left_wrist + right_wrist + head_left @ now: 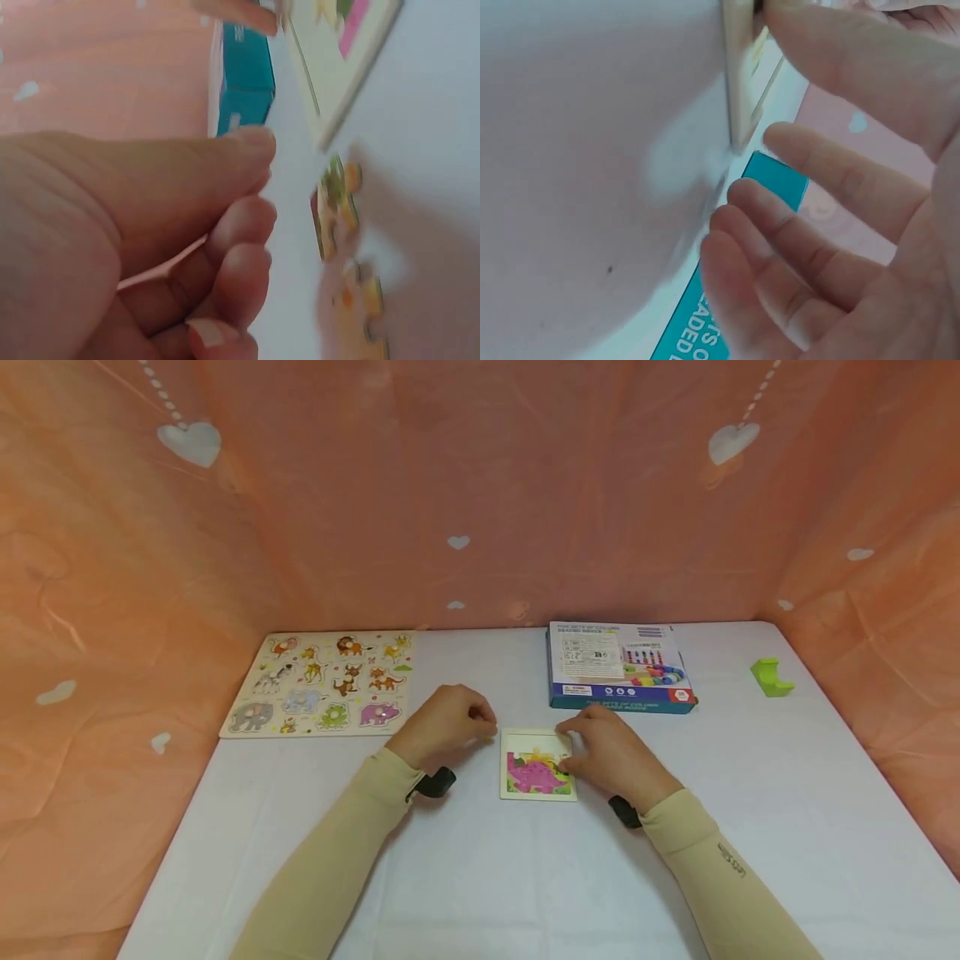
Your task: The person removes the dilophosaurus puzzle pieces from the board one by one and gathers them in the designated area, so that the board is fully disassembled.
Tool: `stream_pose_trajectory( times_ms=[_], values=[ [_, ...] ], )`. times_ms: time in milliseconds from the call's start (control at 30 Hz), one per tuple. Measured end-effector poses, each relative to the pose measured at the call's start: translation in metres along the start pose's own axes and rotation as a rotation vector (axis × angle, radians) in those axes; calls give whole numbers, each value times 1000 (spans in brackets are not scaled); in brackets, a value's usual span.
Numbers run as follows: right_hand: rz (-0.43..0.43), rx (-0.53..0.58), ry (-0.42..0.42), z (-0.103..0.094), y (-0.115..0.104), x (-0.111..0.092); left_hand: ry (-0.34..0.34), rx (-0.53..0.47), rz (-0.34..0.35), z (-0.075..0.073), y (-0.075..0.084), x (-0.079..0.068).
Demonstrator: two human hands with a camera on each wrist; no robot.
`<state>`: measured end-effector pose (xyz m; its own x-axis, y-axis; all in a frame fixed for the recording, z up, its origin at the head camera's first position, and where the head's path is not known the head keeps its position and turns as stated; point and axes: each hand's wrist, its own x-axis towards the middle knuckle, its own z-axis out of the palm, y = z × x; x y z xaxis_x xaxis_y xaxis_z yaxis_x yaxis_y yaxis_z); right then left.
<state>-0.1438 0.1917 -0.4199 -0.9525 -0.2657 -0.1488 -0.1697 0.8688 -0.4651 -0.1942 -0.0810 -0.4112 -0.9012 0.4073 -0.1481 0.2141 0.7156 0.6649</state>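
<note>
A small puzzle frame with a pink dinosaur picture lies on the table, its upper part bare. My right hand is at its right edge, thumb at the picture's edge and index finger near the top right corner. In the right wrist view the other fingers spread loosely beside the frame. My left hand hovers left of the frame, thumb and fingers loosely curled, with nothing visible between them. Close by in the left wrist view are a green-and-yellow puzzle piece and a yellow puzzle piece.
An animal peg puzzle board lies at the back left. Behind my right hand is a bead-set box. A green plastic holder sits at the far right. Orange cloth with hearts hangs behind the white table.
</note>
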Motion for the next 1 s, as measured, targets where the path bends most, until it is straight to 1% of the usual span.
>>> stream_pose_trajectory(
  times_ms=[133, 267, 367, 433, 600, 700, 1000],
  values=[
    [-54, 9, 5, 2, -4, -1, -54, -7, 36, 8, 9, -2],
    [-136, 14, -16, 7, -8, 0, -110, 2, 22, 14, 12, -4],
    [-185, 8, -38, 10, -11, 2, -135, 6, 8, 18, 11, -4],
    [-194, 2, -47, 10, -11, 2, -144, 12, 19, 21, 12, -4],
    [-166, 8, -65, 8, -11, -1, -158, 23, 44, 24, 14, -2],
    [-151, 16, -73, 8, -10, -2, -163, 19, 29, 25, 17, -2],
    [-165, 10, -58, 9, -7, -1, -168, 24, 10, 30, 18, -1]
  ],
)
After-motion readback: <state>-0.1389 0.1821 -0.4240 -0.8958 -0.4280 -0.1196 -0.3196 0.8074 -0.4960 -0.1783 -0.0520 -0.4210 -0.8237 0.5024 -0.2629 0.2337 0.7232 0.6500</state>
